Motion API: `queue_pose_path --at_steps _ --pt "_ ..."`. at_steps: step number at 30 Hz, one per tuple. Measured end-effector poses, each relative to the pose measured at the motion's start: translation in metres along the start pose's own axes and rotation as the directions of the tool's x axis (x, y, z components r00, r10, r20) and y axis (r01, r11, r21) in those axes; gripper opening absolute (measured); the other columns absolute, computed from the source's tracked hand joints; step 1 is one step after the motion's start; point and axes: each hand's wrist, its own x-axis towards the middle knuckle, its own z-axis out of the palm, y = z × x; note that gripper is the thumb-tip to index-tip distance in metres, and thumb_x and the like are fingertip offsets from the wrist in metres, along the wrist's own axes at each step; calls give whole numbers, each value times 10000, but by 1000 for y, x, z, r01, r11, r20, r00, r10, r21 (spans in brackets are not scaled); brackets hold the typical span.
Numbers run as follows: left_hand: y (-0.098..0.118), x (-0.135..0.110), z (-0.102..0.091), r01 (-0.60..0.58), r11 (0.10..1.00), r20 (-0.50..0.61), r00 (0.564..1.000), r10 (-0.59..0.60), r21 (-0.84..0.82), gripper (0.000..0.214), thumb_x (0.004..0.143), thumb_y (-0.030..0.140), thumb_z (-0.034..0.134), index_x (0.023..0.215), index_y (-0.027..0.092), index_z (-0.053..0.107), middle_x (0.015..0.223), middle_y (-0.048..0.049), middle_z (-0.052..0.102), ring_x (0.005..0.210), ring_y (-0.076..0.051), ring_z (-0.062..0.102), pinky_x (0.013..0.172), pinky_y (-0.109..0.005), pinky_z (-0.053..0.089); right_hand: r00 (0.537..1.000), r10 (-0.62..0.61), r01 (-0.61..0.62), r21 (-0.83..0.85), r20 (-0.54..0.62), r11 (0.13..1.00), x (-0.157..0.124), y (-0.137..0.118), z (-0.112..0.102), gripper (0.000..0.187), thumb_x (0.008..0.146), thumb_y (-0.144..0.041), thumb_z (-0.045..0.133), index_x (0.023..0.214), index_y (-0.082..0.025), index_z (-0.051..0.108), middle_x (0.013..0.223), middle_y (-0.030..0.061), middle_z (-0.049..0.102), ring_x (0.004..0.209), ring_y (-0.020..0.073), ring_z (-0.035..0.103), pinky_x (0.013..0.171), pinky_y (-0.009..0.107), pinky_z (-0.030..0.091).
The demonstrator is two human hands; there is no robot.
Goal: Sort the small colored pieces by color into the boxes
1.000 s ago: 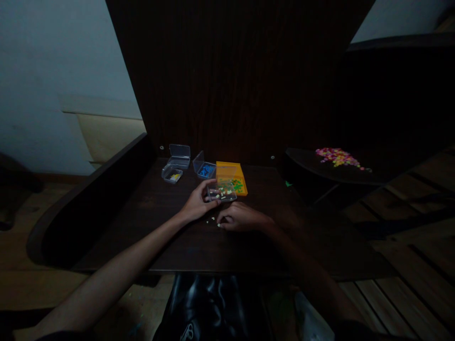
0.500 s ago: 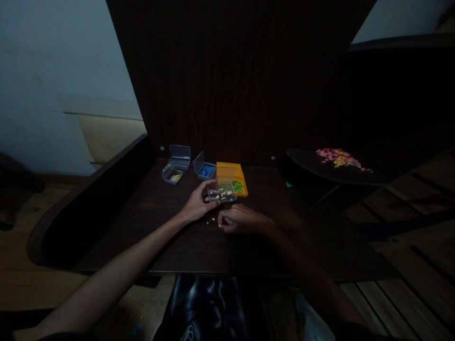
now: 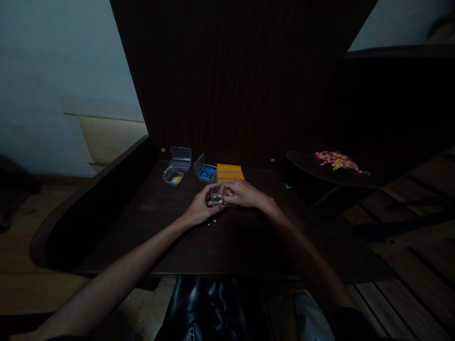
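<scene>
My left hand [image 3: 199,208] grips the left side of a small clear plastic box [image 3: 216,198] that holds pale bits, on a dark wooden table [image 3: 159,227]. My right hand [image 3: 241,194] lies over the top of that box, fingers curled and pinched above its contents. Whether the fingers hold a bit is too dark to tell. A few pale bits [image 3: 212,221] lie loose on the table just below my left hand. Directly behind my hands stands an orange box [image 3: 229,173], mostly covered by my right hand.
Two more clear boxes sit at the back left: one with a yellow bit [image 3: 173,177], its lid [image 3: 180,154] open, and one with blue bits [image 3: 206,171]. A heap of pink and yellow pieces [image 3: 336,159] lies on a dark shelf at the right. A tall dark panel backs the table.
My right hand has risen from the loose bits on the table to the clear box, covering it and part of the orange box. My left hand has stayed on the box.
</scene>
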Motion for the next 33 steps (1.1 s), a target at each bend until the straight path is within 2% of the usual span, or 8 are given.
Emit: queue_pose_path --at_steps 4,11,18,23,27,33 --pt "1 0 1 -19 1000 1 1000 19 -14 618 656 176 754 1210 158 479 1121 -95 603 990 -196 627 878 -348 533 998 30 -26 -70 58 997 11 -6 1 162 840 -250 596 929 -136 670 695 2 579 608 101 455 576 221 267" --pt "0 1 0 -1 1000 9 1000 1 -18 630 643 167 751 1206 144 469 1102 -95 609 987 -197 622 867 -342 527 998 26 -18 -112 64 993 14 -6 5 190 818 -271 618 940 -142 686 706 10 595 613 104 466 570 218 264" --pt "1 2 -1 24 999 -9 1000 -24 -40 655 638 177 764 1219 150 464 1100 -95 614 934 -185 642 862 -350 532 1000 -3 2 -51 -8 999 1 -10 -3 212 843 -232 584 1004 -142 687 655 -12 564 585 91 440 586 215 274" --pt "-1 3 -3 66 997 -23 997 -67 -37 711 626 196 782 1249 146 442 1015 -70 631 871 -169 653 844 -357 540 999 -21 20 -17 -43 1000 -12 -15 -6 227 836 -198 584 1025 -140 695 643 -19 557 578 86 447 594 208 289" --pt "0 3 -3 71 996 -35 997 -72 -45 702 635 217 779 1243 136 440 1002 -69 629 885 -167 647 857 -355 535 999 -26 25 -33 -27 999 -19 -16 -3 241 846 -221 576 1048 -168 696 656 -12 581 586 96 464 595 209 296" --pt "1 4 -4 70 997 -28 997 -71 -37 707 635 212 774 1249 141 430 1050 -86 623 888 -166 651 852 -348 537 997 19 -27 -96 -75 995 -17 -13 9 301 854 -170 517 1095 -198 695 782 32 662 660 127 527 648 232 338"
